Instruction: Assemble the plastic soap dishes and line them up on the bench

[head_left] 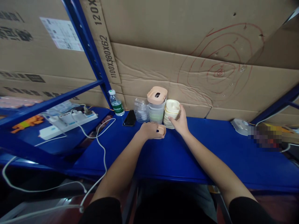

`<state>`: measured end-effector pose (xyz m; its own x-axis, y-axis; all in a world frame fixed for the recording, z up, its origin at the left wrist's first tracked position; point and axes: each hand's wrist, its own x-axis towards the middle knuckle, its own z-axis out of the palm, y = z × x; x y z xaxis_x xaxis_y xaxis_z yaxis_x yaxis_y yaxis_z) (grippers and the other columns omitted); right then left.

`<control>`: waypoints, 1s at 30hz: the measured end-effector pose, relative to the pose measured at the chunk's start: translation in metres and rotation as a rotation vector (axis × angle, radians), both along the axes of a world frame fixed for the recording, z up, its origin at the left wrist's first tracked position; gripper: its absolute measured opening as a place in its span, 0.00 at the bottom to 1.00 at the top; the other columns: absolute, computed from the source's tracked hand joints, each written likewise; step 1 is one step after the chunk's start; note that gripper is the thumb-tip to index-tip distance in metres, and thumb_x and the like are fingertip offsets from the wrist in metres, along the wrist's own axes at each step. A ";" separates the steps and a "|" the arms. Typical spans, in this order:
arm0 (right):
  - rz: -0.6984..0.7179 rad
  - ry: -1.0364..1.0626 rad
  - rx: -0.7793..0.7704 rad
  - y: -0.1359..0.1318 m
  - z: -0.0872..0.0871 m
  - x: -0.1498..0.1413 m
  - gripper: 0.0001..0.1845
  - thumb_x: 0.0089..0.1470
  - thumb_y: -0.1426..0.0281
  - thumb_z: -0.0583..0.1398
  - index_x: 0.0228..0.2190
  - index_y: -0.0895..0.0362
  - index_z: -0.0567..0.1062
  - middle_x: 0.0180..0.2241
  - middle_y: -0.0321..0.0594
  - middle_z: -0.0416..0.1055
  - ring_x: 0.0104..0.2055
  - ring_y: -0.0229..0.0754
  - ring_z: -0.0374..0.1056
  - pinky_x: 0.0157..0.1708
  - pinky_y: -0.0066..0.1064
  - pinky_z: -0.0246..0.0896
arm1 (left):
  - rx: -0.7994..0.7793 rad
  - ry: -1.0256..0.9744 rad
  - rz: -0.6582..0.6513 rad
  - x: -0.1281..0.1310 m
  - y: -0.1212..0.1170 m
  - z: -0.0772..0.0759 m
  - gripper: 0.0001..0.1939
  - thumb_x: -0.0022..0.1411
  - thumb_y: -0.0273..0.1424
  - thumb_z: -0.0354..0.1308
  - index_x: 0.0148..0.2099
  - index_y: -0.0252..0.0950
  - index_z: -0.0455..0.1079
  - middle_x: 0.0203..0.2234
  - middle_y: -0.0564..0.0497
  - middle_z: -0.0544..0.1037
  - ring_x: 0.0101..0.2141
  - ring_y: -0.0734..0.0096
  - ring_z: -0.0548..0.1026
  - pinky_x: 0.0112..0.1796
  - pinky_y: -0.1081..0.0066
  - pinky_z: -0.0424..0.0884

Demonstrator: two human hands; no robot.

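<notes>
My left hand [149,131] is closed on a peach plastic lid-like piece [161,131] with a dark hole, low over the blue table. My right hand [181,121] grips a stack of cream lid-like pieces [172,107] from its right side, thumb in front and fingers behind. Left of that stack, a column of pale grey and greenish cups [156,114] stands upright. On its top rests another peach piece [157,95] with an oval hole. Clear plastic cups [141,112] are stacked beside the column.
A water bottle [117,104] and a black phone [129,118] lie left of the stacks. A white power strip [67,124] trails a white cable [102,147] over the blue table [168,161]. Cardboard [149,68] rises behind. A whitish plastic item [240,126] sits far right.
</notes>
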<state>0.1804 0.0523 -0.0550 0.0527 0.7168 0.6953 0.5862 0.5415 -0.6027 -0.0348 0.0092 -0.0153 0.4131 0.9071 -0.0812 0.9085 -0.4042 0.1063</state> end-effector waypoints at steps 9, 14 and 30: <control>0.004 -0.032 0.101 0.005 -0.014 0.007 0.49 0.56 0.54 0.65 0.70 0.56 0.52 0.71 0.58 0.52 0.73 0.58 0.49 0.70 0.57 0.50 | -0.011 0.007 -0.002 -0.001 0.000 0.001 0.38 0.54 0.62 0.59 0.55 0.39 0.74 0.55 0.41 0.78 0.54 0.48 0.76 0.53 0.59 0.71; 0.023 -0.008 0.035 0.012 -0.025 0.012 0.56 0.56 0.46 0.64 0.72 0.57 0.44 0.72 0.59 0.51 0.72 0.60 0.52 0.67 0.58 0.55 | -0.006 -0.006 0.004 -0.001 0.000 0.000 0.38 0.54 0.61 0.59 0.56 0.39 0.74 0.55 0.41 0.78 0.54 0.47 0.76 0.54 0.58 0.71; -0.029 -0.009 0.056 0.007 -0.004 0.050 0.52 0.59 0.45 0.59 0.72 0.56 0.45 0.71 0.58 0.52 0.72 0.57 0.52 0.68 0.59 0.48 | -0.013 0.005 -0.005 -0.001 0.000 0.002 0.35 0.56 0.60 0.57 0.53 0.39 0.75 0.54 0.40 0.79 0.53 0.47 0.77 0.51 0.60 0.71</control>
<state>0.2306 0.0598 -0.0587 0.0664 0.6752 0.7346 0.6071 0.5569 -0.5668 -0.0356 0.0091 -0.0135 0.4168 0.9040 -0.0953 0.9071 -0.4070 0.1069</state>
